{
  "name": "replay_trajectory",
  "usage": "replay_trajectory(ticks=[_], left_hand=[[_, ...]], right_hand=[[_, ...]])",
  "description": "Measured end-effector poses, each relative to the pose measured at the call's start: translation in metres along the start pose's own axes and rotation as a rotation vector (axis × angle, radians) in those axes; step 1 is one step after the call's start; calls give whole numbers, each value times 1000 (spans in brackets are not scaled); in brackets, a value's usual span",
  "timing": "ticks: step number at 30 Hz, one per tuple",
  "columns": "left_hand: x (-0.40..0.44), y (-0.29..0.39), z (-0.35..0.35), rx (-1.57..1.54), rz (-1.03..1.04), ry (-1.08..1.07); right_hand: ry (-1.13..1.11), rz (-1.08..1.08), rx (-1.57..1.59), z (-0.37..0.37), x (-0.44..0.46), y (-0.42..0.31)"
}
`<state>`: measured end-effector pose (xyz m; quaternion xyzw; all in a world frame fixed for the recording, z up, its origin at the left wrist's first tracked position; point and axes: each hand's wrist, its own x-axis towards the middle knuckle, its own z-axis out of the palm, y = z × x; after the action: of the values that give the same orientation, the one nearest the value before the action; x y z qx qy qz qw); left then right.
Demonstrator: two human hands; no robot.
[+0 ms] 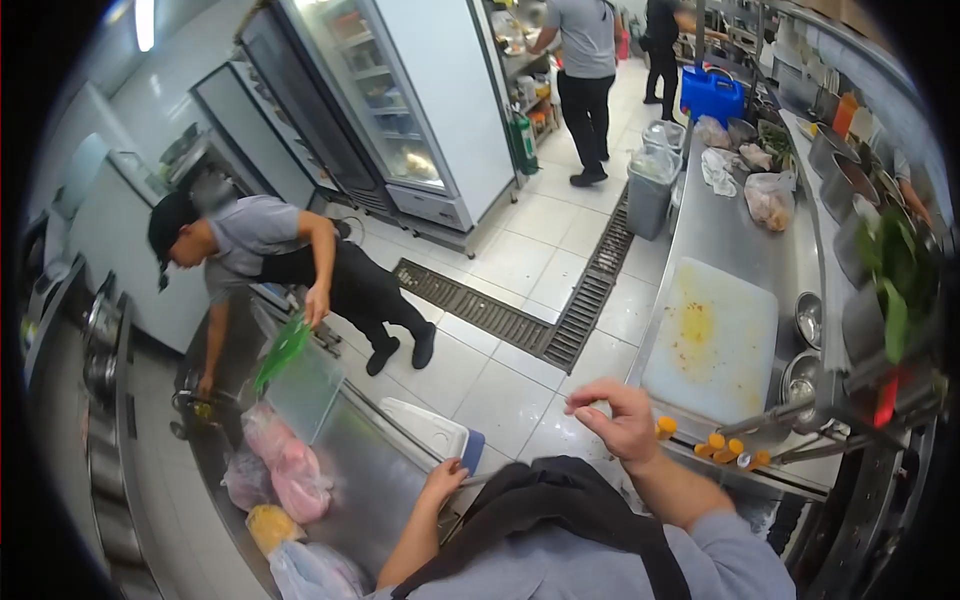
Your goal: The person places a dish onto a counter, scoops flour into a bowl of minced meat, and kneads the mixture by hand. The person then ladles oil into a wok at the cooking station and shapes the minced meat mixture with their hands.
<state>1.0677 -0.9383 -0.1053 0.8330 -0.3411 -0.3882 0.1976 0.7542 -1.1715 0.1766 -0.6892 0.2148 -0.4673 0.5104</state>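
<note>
My left hand (pixel 446 481) is low at the edge of the steel counter (pixel 372 492), fingers loosely bent, with no held object showing. Just beyond it is a white lid-like slab (pixel 425 430) with a blue end. Raised over the floor, my right hand (pixel 618 418) has its fingers curved and the thumb apart, with nothing between them. Beside it, a stained white cutting board (pixel 735 335) lies on the right worktop. Several orange-capped bottles (pixel 718 445) sit below the board's near edge, close to my right wrist.
At left, a co-worker (pixel 270 235) bends over the counter with a green lid (pixel 280 350) in one hand. Pink-filled plastic bags (pixel 300 480) lie there. Metal bowls (pixel 800 380) stand right of the board. A grey bin (pixel 652 190) and floor drain grate (pixel 565 335) are ahead.
</note>
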Motion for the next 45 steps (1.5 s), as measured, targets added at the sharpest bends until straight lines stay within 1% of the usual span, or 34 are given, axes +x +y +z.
replay_trajectory(ticks=[1,2,3,4,5,6,8,10,12,13,14,15,16,17,18,19,20,22,24,25,26,28,29,30,31,32,34,35,38,40,42,43,44,45], left_hand=[[18,-36,13,-21,-53,-72],[41,-54,21,-47,-97,-140],[39,-34,12,-39,-133,-265],[34,-6,1,-25,-167,-391],[49,-5,1,-14,-215,-451],[71,-5,0,8,-247,-482],[133,-2,-9,76,-266,-504],[215,11,-28,183,-197,-450],[311,47,-59,325,-35,-333],[345,98,-84,466,-72,-266],[396,132,-103,419,-52,-237],[439,163,-118,378,-38,-223],[474,212,-138,480,127,-143],[522,240,-146,469,213,-85],[555,286,-157,369,152,-124],[578,337,-164,431,330,-37],[594,389,-168,419,372,-8],[622,470,-166,314,396,-55],[661,510,-146,283,442,-109],[683,520,-132,237,463,-151],[701,528,-118,256,478,-169],[738,514,-88,232,446,-243],[759,490,-69,228,368,-247],[773,467,-57,228,284,-250],[753,470,-53,425,146,-231],[745,459,-51,522,79,-306],[729,432,-53,566,-7,-501],[724,424,-55,561,-54,-550],[734,432,-67,549,-164,-596],[756,452,-78,546,-213,-590],[793,479,-90,535,-248,-560],[818,496,-95,525,-259,-535],[847,515,-101,520,-269,-506],[881,534,-106,510,-279,-468]], right_hand=[[-36,-209,-25,-8,42,-33],[-69,-417,25,-15,81,-59],[-98,-671,180,-17,113,-77],[-142,-981,437,-13,148,-81],[-196,-1318,723,-7,183,-79],[-253,-1528,876,-3,208,-72],[-5,-1423,736,4,250,-72],[-43,-1457,670,0,289,-39],[-65,-1507,583,-12,333,-14],[-159,-1400,520,-23,352,-3],[-236,-1277,456,-34,368,8],[-201,-1196,383,-45,379,14],[-171,-1186,355,-50,395,18],[-31,-1219,418,-53,412,21],[106,-1260,476,-59,428,26],[143,-1347,393,-68,444,35],[164,-1354,352,-82,456,44],[26,-1330,204,-111,478,65],[61,-1303,115,-139,500,85],[42,-1148,95,-153,509,93],[30,-1110,93,-169,522,104],[8,-1035,89,-199,548,125],[48,-945,269,-211,564,132],[85,-898,353,-223,579,138],[124,-853,441,-236,594,144],[111,-830,571,-247,606,148],[138,-781,711,-272,636,166],[55,-999,600,-290,655,181],[-51,-1190,446,-339,682,220],[129,-902,191,-371,697,247],[206,-672,-90,-400,716,297],[270,-498,-227,-407,728,332],[258,-210,-303,-420,739,366],[246,10,-435,-430,746,406]])
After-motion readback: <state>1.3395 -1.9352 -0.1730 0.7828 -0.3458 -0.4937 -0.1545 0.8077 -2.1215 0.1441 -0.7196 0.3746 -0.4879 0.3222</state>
